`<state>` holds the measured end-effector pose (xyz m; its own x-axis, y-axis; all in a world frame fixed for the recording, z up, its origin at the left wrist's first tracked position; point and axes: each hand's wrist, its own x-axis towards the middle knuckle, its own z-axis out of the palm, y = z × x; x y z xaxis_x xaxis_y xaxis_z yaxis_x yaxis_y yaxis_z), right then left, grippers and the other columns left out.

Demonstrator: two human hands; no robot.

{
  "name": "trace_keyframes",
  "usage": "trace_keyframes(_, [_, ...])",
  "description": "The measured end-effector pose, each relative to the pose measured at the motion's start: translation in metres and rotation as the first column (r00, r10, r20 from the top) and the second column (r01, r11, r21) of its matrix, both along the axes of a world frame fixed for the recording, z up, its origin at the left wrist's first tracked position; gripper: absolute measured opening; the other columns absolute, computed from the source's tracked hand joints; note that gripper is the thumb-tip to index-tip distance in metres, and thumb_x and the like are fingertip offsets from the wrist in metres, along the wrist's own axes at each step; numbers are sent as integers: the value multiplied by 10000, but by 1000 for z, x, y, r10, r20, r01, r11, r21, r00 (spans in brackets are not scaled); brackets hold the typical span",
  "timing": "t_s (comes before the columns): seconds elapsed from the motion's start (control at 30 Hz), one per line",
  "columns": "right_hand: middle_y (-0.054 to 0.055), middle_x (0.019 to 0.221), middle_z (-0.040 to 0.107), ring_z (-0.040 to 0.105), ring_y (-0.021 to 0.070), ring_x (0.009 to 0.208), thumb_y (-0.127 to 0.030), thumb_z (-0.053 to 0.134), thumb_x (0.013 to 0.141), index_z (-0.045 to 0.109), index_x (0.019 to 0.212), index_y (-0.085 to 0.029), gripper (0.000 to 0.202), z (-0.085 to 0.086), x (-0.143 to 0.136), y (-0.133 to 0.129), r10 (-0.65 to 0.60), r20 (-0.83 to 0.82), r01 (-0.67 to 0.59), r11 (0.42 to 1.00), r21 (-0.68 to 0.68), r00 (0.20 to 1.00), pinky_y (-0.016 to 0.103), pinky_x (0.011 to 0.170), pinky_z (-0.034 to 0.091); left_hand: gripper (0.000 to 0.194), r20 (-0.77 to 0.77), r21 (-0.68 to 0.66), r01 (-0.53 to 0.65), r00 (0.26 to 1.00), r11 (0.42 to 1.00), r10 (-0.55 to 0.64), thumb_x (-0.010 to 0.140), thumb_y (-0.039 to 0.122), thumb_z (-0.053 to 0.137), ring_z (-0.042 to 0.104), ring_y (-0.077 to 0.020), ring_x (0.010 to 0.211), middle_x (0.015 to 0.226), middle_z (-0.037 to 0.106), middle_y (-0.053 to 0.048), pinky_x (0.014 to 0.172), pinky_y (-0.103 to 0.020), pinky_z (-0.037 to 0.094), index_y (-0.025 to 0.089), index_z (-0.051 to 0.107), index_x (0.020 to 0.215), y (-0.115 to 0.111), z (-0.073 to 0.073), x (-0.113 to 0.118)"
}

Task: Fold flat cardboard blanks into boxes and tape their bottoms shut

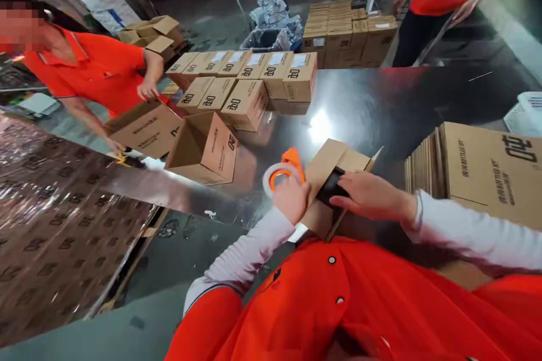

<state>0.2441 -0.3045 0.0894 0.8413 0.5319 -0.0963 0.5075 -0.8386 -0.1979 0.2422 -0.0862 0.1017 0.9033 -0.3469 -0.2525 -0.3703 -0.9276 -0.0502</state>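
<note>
Cardboard box (328,172), small and matte brown, flaps open, on glossy steel table (423,101); left hand (291,198) clenched around orange tape dispenser (283,171) with white roll, right hand (366,196) pressing flat, fingers spread, on box's dark opening

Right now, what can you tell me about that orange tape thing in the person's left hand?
The tape dispenser is a hand-held one: an orange, plastic-looking frame carrying a whitish roll of tape, seen as a ring. The left hand grips it from below, holding it upright at the near edge of a small brown cardboard box on the shiny metal table. Its orange top pokes above the roll. Whether tape is already stuck to the box cannot be seen.
</note>
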Motion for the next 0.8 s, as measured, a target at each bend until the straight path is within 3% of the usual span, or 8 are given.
trace_keyframes(0.1, [257,1598,483,418,411,1533,-639,492,1057,602,1503,-43,752,-16,-8,15,110,285,-150,981,122,952,672,1264,305,442,-19,-28,-100,995,995,100,1073,429,470,724,-323,1007,1224,695,-173,818,-397,559,271,699,1416,19,-1,18])
trace_keyframes(0.17, [287,1639,398,336,417,1581,-546,505,1072,549,1538,16,732,-37,6,34,103,291,-154,976,156,951,693,1288,232,517,-26,-65,-88,996,994,86,1046,425,528,731,-328,1049,1259,704,-163,889,-413,574,295,600,1540,30,-3,28])
trace_keyframes(0.3, [250,1588,491,391,360,1567,-338,529,1067,610,1500,-22,542,-74,42,51,104,153,-141,957,254,983,633,1309,265,584,-11,-274,-112,993,955,114,954,290,632,714,-338,1177,1293,729,-162,1031,-441,570,237,609,1535,58,-8,36])
trace_keyframes(0.37, [213,1570,531,420,301,1559,-236,505,1058,636,1484,-70,475,-83,50,47,103,78,-124,932,341,992,581,1311,300,579,52,-493,-94,989,865,137,925,342,683,711,-341,1194,1292,735,-169,1057,-467,572,191,647,1482,72,-9,34])
trace_keyframes(0.53, [128,1408,689,548,248,1453,-112,439,1013,738,1325,-151,434,-85,58,33,81,-85,-14,801,599,993,517,1291,349,956,197,-892,104,965,440,172,692,626,911,648,-338,1329,1463,647,-154,1142,-472,547,196,595,1485,64,-14,14])
trace_keyframes(0.63, [72,1195,766,680,238,1211,-122,488,973,770,1209,-177,371,-80,65,29,-8,-314,253,613,749,949,424,1175,478,783,238,-925,166,955,343,179,821,580,804,683,-303,1276,1411,674,-153,1117,-438,569,177,599,1459,36,-34,1])
trace_keyframes(0.73, [79,1093,759,702,191,1004,-300,560,1029,727,1183,-154,270,-67,69,22,-98,-643,649,178,740,760,324,977,568,648,258,-901,186,956,393,139,850,489,728,736,-291,1174,1323,728,-151,1049,-426,610,167,636,1405,18,-57,-9])
trace_keyframes(0.8, [93,1000,745,685,163,857,-490,497,1090,702,1113,-144,403,-54,68,15,-1,-822,822,1,569,569,258,785,575,651,256,-882,184,960,434,113,822,484,739,751,-301,1146,1300,744,-152,1018,-431,626,170,647,1385,16,-65,-12])
